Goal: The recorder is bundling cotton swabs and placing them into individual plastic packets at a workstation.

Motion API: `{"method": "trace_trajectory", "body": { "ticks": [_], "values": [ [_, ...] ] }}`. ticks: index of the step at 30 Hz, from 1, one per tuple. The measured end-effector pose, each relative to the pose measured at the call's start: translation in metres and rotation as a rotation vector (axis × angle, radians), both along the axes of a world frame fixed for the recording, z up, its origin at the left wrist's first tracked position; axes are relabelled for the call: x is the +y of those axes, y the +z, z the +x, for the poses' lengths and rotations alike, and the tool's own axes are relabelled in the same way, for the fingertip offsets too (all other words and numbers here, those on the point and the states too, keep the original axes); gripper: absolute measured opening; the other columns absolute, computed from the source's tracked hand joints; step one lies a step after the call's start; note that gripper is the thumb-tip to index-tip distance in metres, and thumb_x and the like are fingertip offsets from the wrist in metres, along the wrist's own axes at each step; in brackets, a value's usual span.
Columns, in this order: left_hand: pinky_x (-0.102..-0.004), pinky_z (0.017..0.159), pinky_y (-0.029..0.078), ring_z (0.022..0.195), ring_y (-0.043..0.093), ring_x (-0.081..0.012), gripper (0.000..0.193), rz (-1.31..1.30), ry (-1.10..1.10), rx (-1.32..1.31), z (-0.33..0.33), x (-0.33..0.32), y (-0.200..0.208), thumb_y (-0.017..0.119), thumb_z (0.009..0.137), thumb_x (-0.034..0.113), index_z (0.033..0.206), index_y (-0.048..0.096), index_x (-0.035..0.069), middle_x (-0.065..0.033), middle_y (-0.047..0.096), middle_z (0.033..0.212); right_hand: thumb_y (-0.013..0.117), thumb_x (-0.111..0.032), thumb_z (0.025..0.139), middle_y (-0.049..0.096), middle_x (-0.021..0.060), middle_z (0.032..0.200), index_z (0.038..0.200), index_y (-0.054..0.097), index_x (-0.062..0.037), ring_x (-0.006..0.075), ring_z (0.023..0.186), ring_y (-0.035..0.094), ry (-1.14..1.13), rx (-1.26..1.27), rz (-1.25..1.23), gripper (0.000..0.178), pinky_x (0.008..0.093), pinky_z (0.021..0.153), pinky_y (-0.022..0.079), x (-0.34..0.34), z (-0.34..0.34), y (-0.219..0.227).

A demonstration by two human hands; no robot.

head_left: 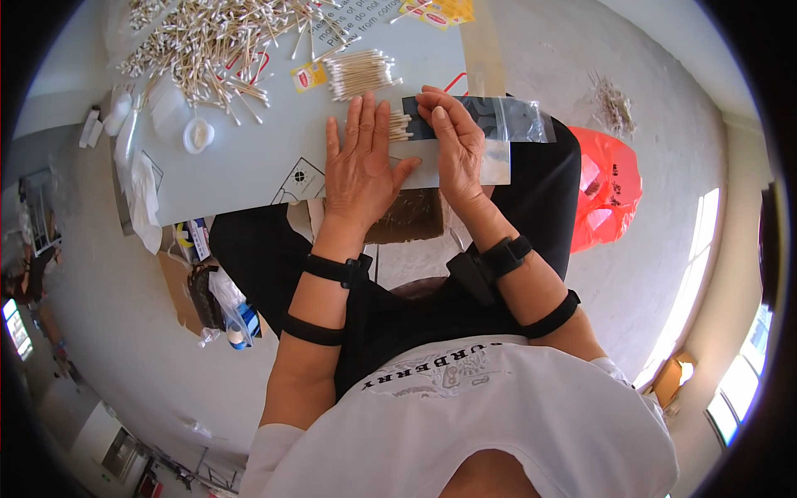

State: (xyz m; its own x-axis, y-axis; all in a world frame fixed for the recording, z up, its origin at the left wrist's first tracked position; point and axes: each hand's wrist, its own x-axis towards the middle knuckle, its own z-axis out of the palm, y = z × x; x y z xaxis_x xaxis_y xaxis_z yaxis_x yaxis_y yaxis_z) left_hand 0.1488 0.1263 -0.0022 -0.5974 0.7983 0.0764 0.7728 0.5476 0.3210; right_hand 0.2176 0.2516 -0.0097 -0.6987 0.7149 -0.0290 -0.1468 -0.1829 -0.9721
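My left hand [359, 170] lies flat with its fingers stretched out over a small bundle of cotton swabs [400, 126], whose white tips show beside its fingers. My right hand [458, 148] rests on its edge, fingers curled in toward the thumb; whatever they may hold is hidden. Under and beside it lies a clear-ended, dark plastic bag [490, 112]. Just beyond my left fingertips sits a larger, neatly lined-up bundle of cotton swabs [361, 73]. Next to that is a small yellow label card [308, 77].
A big loose heap of swabs [224, 41] covers the far left of the grey board [249, 170]. A small white round tub [198, 134] stands near it. More yellow cards [444, 10] lie at the far edge. A red plastic bag [606, 191] is on the floor at right.
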Motion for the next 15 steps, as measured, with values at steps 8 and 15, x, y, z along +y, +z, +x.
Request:
{"method": "trace_trajectory", "body": {
  "ticks": [8, 15],
  "values": [
    [-0.05, 0.118, 0.011, 0.147, 0.017, -0.0325, 0.082, -0.014, 0.054, 0.012, 0.018, 0.01, -0.007, 0.068, 0.085, 0.035, 0.148, 0.029, 0.0, -0.0194, 0.023, 0.156, 0.047, -0.01, 0.101, 0.054, 0.0122, 0.133, 0.12, 0.058, 0.0052, 0.0169, 0.12, 0.052, -0.01, -0.026, 0.2, 0.027, 0.0295, 0.106, 0.04, -0.005, 0.003, -0.006],
    [-0.0509, 0.118, 0.014, 0.147, 0.019, -0.032, 0.083, -0.021, -0.002, -0.006, 0.017, 0.011, 0.004, 0.068, 0.084, 0.042, 0.147, 0.032, 0.002, -0.0193, 0.025, 0.156, 0.048, -0.007, 0.1, 0.054, 0.0123, 0.133, 0.12, 0.059, 0.0046, 0.0177, 0.122, 0.05, 0.045, -0.08, 0.237, 0.026, 0.03, 0.105, 0.04, 0.008, 0.015, -0.001]
  ]
}}
